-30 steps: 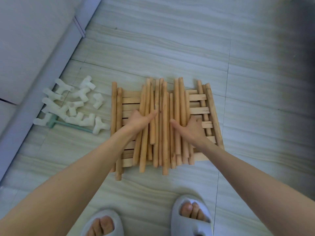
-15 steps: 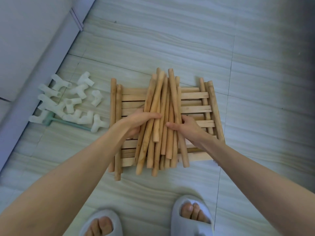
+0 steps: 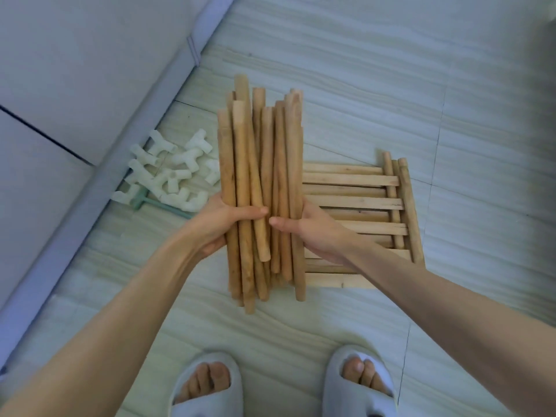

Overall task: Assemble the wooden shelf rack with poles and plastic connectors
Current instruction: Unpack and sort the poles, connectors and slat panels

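Holding the bundle of poles (image 3: 261,188) clamped between left hand (image 3: 215,224) and right hand (image 3: 313,230), each grip curled round it, above the slatted panels' (image 3: 355,203) nine-o'clock edge, they should lower it level beside the connectors (image 3: 174,179) at ten o'clock, lest loose poles slide out.

I see open floor (image 3: 376,85) beyond the poles (image 3: 261,188) and to the far right, and a bare strip between the slats (image 3: 352,203) and my slippers (image 3: 358,386), so a reach passes there. On the left the connectors (image 3: 171,179) lie heaped over a green tool (image 3: 162,206), close against the wall (image 3: 75,85), leaving little room on that side. Both hands (image 3: 222,221) are full of poles, the bundle hanging over the left part of the slats and blocking a straight drop onto them.
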Available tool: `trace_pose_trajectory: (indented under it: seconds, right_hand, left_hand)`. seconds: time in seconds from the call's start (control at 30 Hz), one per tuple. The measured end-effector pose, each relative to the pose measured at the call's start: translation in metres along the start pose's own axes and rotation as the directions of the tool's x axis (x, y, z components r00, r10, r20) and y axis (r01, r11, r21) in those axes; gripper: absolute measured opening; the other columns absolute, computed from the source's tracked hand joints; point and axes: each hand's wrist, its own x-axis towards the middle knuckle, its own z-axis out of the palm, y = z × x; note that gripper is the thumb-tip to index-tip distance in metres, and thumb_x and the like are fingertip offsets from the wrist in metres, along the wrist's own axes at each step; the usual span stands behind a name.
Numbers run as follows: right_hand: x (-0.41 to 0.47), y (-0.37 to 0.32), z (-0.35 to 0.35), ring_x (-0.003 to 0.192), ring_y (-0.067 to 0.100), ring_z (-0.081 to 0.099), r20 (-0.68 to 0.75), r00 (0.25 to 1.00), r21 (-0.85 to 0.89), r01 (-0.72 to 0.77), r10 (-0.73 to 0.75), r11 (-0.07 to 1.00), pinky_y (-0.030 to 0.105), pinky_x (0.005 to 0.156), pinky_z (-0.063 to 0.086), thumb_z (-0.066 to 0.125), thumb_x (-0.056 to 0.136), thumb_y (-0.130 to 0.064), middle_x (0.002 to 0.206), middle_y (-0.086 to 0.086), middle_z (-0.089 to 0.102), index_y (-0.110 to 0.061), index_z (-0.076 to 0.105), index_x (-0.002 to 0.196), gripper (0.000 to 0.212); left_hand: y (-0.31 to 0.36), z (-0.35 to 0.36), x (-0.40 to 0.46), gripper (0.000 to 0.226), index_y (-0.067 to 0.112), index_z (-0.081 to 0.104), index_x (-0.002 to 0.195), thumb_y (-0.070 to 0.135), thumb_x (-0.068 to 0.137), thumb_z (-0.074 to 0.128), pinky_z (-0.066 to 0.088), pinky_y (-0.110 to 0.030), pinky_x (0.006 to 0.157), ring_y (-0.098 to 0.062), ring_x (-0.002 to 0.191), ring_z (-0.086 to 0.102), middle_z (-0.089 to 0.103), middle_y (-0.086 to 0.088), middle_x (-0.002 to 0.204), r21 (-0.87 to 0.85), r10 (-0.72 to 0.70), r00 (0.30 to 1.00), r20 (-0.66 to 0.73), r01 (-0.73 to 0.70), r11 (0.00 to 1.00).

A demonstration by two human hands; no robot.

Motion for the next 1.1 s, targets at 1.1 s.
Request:
trace_pose_trajectory:
  seconds: [1.1]
  right_hand:
    - [0.043, 0.044, 0.158, 0.069, -0.011, 0.059, 0.243, 0.951, -0.313, 0.264, -0.192, 0.912, 0.007, 0.064, 0.044, 0.058, 0.086, 0.005, 0.07, -0.027, 0.065, -0.004, 0.052, 0.108, 0.024]
  left_hand:
    - [-0.052, -0.124, -0.096, 0.057, 0.026, 0.036, 0.125, -0.005, 0.084, 0.061, 0.042, -0.01, 0.088, 0.007, 0.107, 0.054, 0.056, 0.019, 0.112, 0.285, 0.491, 0.846, -0.209, -0.428, 0.858]
